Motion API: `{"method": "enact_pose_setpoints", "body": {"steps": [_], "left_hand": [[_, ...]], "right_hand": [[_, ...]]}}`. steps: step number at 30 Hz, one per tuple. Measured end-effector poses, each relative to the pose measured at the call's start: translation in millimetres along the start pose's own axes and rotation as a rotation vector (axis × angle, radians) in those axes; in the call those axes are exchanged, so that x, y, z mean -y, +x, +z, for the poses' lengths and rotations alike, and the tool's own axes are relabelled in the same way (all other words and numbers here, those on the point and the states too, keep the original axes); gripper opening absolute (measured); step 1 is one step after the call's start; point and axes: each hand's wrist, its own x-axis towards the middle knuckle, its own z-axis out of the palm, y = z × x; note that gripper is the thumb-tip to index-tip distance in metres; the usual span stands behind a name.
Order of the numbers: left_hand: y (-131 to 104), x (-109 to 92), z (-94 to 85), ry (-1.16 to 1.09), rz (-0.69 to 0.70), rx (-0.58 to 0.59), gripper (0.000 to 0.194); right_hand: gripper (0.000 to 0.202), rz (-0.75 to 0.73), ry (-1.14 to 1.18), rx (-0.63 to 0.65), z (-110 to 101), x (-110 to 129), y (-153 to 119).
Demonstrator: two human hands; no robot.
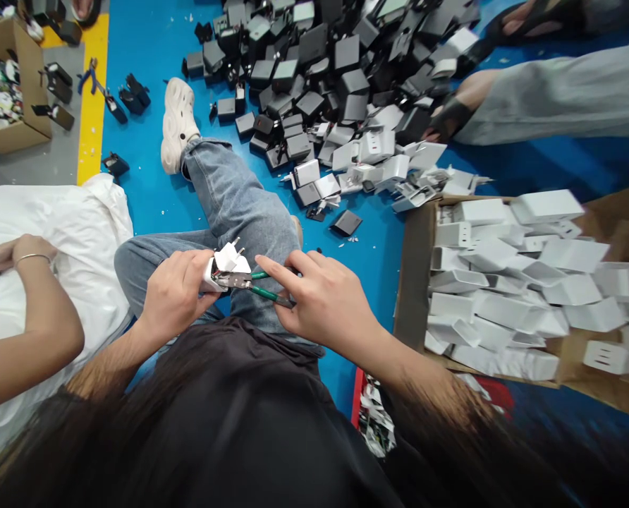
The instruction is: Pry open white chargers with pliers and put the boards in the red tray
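Blue floor (150, 42) beneath. Left hand (174, 293) clamped white charger (224, 267); right hand (319, 300) gripped green pliers (256, 286) beside it. Charger judged light, rigid, slick; hold body sides.

The left hand (174, 293) and right hand (322, 300) meet over the lap, a charger (224, 264) and pliers (251, 282) between them. Ahead on the floor (145, 42) lies a heap of chargers (336, 77). To the right stands a box (412, 282) with casings (520, 282) in it — to the left, another person's arm (23, 331).
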Motion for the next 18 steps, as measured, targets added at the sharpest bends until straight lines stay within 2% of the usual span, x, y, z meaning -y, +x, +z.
{"method": "enact_pose_setpoints", "body": {"steps": [7,12,15,18], "left_hand": [[-0.1,4.6,-1.6,0.068,0.040,0.047,0.041],[5.0,7.7,-6.8,0.154,0.030,0.024,0.041],[9.5,7.9,-11.3,0.185,0.041,-0.009,0.038],[12.6,5.7,-17.3,0.174,0.000,0.010,0.033]], "right_hand": [[0.047,-0.024,-0.041,0.123,-10.8,2.5,3.1],[0.061,-0.153,0.013,0.204,-16.7,5.0,3.8],[0.060,-0.137,-0.045,0.160,-16.0,6.6,6.6],[0.056,-0.113,-0.108,0.094,-15.0,6.9,9.3]]}}
